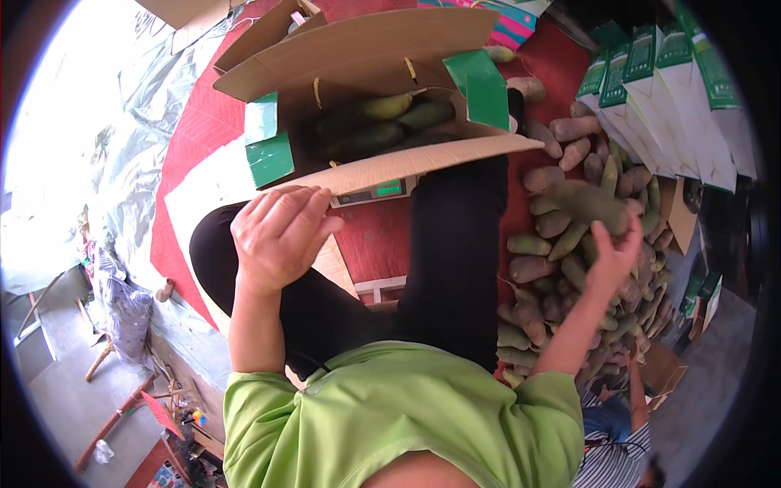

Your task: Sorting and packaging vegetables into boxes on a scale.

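Note:
My right hand [614,256] is closed round one end of a large, dusty green radish [579,200], holding it over the pile of radishes [533,268] at my right. In front of me an open cardboard box [366,65] with green corner flaps holds several green radishes [382,130], partly in shadow. My left hand [281,236] is at the left part of the box's near flap [431,156], its fingers curled together at the edge and its thumb below. Under that flap shows a scale [378,192] with a lit green display.
Folded white and green cartons [651,89] stand at the far right. Clear plastic sheeting [138,106] lies on the left over part of the red ground cover [199,122]. A person in a striped top [618,459] is at the lower right, one arm reaching to the pile.

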The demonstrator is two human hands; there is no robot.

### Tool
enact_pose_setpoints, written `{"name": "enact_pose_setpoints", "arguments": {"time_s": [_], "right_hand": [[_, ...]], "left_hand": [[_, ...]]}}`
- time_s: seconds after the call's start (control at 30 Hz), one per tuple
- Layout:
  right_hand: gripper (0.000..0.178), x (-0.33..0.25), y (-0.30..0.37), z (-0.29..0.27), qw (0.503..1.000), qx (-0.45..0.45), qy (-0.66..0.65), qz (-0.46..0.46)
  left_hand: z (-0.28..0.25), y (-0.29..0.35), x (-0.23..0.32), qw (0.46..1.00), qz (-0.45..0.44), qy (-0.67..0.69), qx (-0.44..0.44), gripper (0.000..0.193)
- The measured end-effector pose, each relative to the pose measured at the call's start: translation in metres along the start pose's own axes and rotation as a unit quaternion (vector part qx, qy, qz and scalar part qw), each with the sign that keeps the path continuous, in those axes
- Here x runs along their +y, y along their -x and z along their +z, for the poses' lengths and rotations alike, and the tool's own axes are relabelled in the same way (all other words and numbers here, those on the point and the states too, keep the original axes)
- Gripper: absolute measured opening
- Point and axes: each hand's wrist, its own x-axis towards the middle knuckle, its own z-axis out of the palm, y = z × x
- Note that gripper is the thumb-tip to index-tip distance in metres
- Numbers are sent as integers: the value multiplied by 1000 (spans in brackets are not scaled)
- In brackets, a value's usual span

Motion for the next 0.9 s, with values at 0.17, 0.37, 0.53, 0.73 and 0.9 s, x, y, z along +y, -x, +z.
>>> {"name": "enact_pose_setpoints", "arguments": {"time_s": [0.17, 0.37, 0.53, 0.73, 0.9], "right_hand": [[52, -106, -43, 18, 978, -15, -63, -200], [51, -154, -57, 90, 936, -190, -196, -222], [54, -157, -30, 183, 921, -321, -212, -68], [32, -125, -34, 199, 901, -349, 165, -197], [22, -98, -42, 154, 962, -248, -10, -110]], "left_hand": [[-5, 4, -2, 1000, -5, 21, -8, 27], [-6, 7, -2, 999, -6, 36, -5, 30], [-5, 9, -3, 999, -6, 40, -5, 31], [-6, 8, -7, 997, -12, 70, 7, 26], [-4, 9, -9, 998, -52, 32, 11, 24]]}}
